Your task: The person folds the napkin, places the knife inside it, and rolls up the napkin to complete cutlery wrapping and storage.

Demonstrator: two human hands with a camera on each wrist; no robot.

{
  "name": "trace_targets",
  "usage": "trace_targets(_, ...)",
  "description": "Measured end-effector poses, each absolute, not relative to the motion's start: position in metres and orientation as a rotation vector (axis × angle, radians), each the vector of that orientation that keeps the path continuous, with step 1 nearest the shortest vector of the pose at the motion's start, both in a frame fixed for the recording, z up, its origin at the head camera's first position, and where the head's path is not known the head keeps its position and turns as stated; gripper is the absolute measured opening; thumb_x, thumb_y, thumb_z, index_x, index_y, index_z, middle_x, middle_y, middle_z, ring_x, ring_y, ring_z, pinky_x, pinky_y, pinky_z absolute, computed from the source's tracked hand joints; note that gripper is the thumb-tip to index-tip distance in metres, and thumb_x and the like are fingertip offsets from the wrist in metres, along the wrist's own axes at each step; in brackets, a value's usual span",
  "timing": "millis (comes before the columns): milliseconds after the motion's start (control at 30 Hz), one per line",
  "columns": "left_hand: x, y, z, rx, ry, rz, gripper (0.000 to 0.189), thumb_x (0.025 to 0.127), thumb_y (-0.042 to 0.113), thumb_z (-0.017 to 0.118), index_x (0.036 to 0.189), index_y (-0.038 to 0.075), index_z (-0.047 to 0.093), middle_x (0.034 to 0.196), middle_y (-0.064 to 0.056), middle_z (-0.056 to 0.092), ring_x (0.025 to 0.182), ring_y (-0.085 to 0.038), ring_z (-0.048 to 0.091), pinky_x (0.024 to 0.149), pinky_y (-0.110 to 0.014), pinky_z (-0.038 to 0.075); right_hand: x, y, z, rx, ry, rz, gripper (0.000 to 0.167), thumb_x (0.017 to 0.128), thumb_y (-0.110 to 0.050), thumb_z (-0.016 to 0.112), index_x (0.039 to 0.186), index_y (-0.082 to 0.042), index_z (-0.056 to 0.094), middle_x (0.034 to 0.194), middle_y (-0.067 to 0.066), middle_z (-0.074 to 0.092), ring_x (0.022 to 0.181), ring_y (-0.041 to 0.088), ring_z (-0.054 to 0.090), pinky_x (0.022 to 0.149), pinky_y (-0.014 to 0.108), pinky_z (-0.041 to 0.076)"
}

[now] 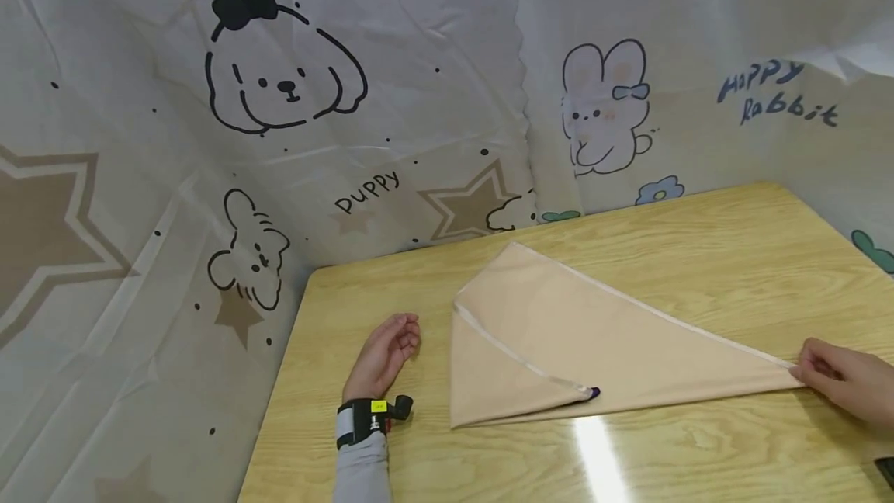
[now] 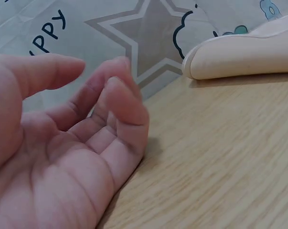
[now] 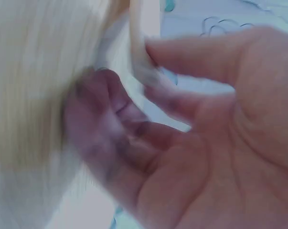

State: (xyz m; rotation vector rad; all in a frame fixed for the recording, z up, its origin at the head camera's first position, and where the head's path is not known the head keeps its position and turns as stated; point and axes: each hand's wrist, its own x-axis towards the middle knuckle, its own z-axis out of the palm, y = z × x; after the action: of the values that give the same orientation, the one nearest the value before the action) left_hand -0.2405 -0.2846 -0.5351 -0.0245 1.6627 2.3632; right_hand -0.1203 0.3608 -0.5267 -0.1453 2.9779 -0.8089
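A beige cloth [image 1: 545, 317] with pale edging lies folded on the table, its outline tapering to a point at the right. One folded flap [image 1: 496, 379] ends in a small dark purple tip [image 1: 594, 392] near the front edge. At the tapered end, my right hand [image 1: 845, 379] pinches the corner between thumb and index finger. The right wrist view is blurred, but the cloth edge [image 3: 140, 43] shows between those fingertips. Left of the cloth, my left hand [image 1: 382, 355] rests on the table, palm partly up. Its fingers [image 2: 127, 107] curl loosely around nothing, apart from the cloth.
The wood-grain table [image 1: 698, 254] reaches back to a white sheet [image 1: 447, 60] printed with cartoon animals and stars, which hangs behind and at the left. A black strap with a small camera [image 1: 373, 418] sits on my left wrist. Light glares on the tabletop near the front.
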Motion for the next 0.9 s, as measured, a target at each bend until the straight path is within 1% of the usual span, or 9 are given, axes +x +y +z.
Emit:
trace_targets(100, -0.239, -0.284, -0.536, -0.041, 1.652, 2.392, 0.023, 0.105, 0.02, 0.056, 0.116, 0.001, 0.063, 0.102, -0.006, 0.063, 0.091, -0.014, 0.059, 0.077, -0.025, 0.051, -0.115, 0.348, -0.522, -0.106, 3.009, -0.973, 0.017, 0.103, -0.004, 0.056, 0.089, -0.007, 0.045, 0.079, 0.006, 0.057, 0.055, -0.001, 0.053, 0.049, 0.021, 0.046)
trace_targets(167, -0.238, -0.284, -0.536, -0.043, 1.644, 2.395, 0.022, 0.106, 0.02, 0.054, 0.115, 0.001, 0.062, 0.102, -0.007, 0.063, 0.091, -0.015, 0.059, 0.078, -0.025, 0.05, -0.114, 0.338, -0.514, -0.093, 3.015, -1.104, 0.015, 0.1, 0.003, 0.058, 0.092, -0.003, 0.046, 0.089, 0.011, 0.059, 0.059, -0.001, 0.059, 0.05, 0.023, 0.051)
trace_targets(333, -0.236, -0.287, -0.535, -0.055, 1.628, 2.403, 0.026, 0.106, 0.022, 0.055, 0.117, -0.001, 0.06, 0.103, -0.008, 0.063, 0.09, -0.015, 0.059, 0.078, -0.026, 0.051, -0.119, 0.301, -0.481, -0.213, 2.98, -1.318, 0.013, 0.096, 0.002, 0.066, 0.103, -0.004, 0.056, 0.096, -0.001, 0.057, 0.076, -0.006, 0.062, 0.058, 0.025, 0.053)
trace_targets(400, -0.236, -0.288, -0.535, -0.058, 1.626, 2.407, 0.027, 0.105, 0.022, 0.057, 0.118, -0.002, 0.06, 0.103, -0.008, 0.063, 0.09, -0.015, 0.059, 0.078, -0.026, 0.051, -0.126, 0.279, -0.466, -0.327, 2.942, -1.395, 0.014, 0.095, 0.002, 0.067, 0.104, -0.006, 0.06, 0.098, -0.006, 0.058, 0.084, -0.007, 0.063, 0.062, 0.024, 0.055)
trace_targets(467, -0.236, -0.29, -0.535, -0.054, 1.632, 2.401, 0.03, 0.105, 0.023, 0.057, 0.12, -0.003, 0.059, 0.104, -0.009, 0.063, 0.092, -0.016, 0.06, 0.079, -0.026, 0.052, -0.135, 0.253, -0.454, -0.492, 2.922, -1.455, 0.017, 0.093, 0.006, 0.068, 0.104, -0.007, 0.062, 0.1, -0.006, 0.061, 0.088, -0.005, 0.064, 0.064, 0.023, 0.056)
trace_targets(533, -0.236, -0.29, -0.534, -0.051, 1.626, 2.402, 0.033, 0.105, 0.022, 0.057, 0.123, -0.006, 0.057, 0.105, -0.011, 0.063, 0.092, -0.016, 0.06, 0.08, -0.026, 0.052, -0.144, 0.226, -0.446, -0.68, 2.895, -1.507, 0.024, 0.09, 0.011, 0.068, 0.102, -0.009, 0.064, 0.1, -0.003, 0.063, 0.089, -0.001, 0.065, 0.065, 0.023, 0.057)
trace_targets(633, -0.239, -0.288, -0.534, -0.045, 1.616, 2.397, 0.034, 0.106, 0.021, 0.055, 0.125, -0.007, 0.055, 0.106, -0.012, 0.063, 0.092, -0.017, 0.06, 0.08, -0.026, 0.052, -0.155, 0.186, -0.439, -0.888, 2.846, -1.518, 0.029, 0.089, 0.011, 0.069, 0.099, -0.016, 0.065, 0.099, -0.003, 0.066, 0.087, 0.002, 0.064, 0.066, 0.024, 0.058)
trace_targets(733, -0.241, -0.286, -0.535, -0.047, 1.598, 2.404, 0.032, 0.107, 0.02, 0.053, 0.124, -0.007, 0.055, 0.105, -0.012, 0.063, 0.089, -0.017, 0.061, 0.078, -0.026, 0.052, -0.164, 0.15, -0.437, -1.017, 2.805, -1.469, 0.03, 0.091, 0.006, 0.07, 0.096, -0.023, 0.065, 0.095, -0.008, 0.066, 0.083, 0.002, 0.063, 0.068, 0.024, 0.057)
trace_targets(900, -0.242, -0.284, -0.533, -0.039, 1.593, 2.406, 0.03, 0.107, 0.021, 0.054, 0.122, -0.005, 0.057, 0.105, -0.011, 0.063, 0.089, -0.017, 0.061, 0.078, -0.026, 0.052, -0.174, 0.104, -0.434, -1.122, 2.744, -1.388, 0.028, 0.093, 0.001, 0.069, 0.095, -0.026, 0.064, 0.089, -0.014, 0.063, 0.077, 0.002, 0.061, 0.067, 0.023, 0.054)
